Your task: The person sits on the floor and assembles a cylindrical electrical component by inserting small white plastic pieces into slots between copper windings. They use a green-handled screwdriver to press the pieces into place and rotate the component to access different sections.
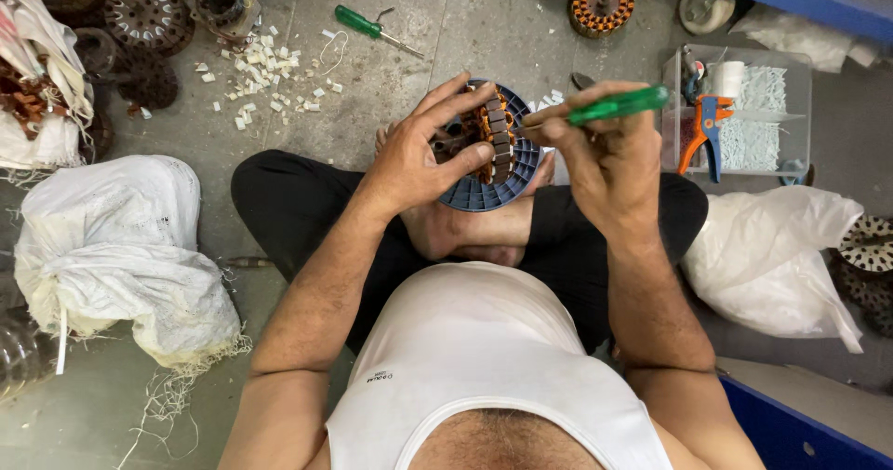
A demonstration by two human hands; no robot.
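Observation:
I sit cross-legged on a concrete floor. My left hand (423,154) grips a round motor stator (507,177) with a blue slotted rim and copper windings, held over my feet. My right hand (605,149) holds a green-handled screwdriver (619,105), its handle pointing right and its tip aimed left into the stator's windings. My fingers hide part of the stator's left side.
A second green screwdriver (372,28) lies on the floor beyond. White paper scraps (270,74) are scattered at upper left. White sacks (121,247) sit left and a white bag (772,256) right. A clear tray (744,107) holds orange pliers. Wound stators (600,5) lie at top.

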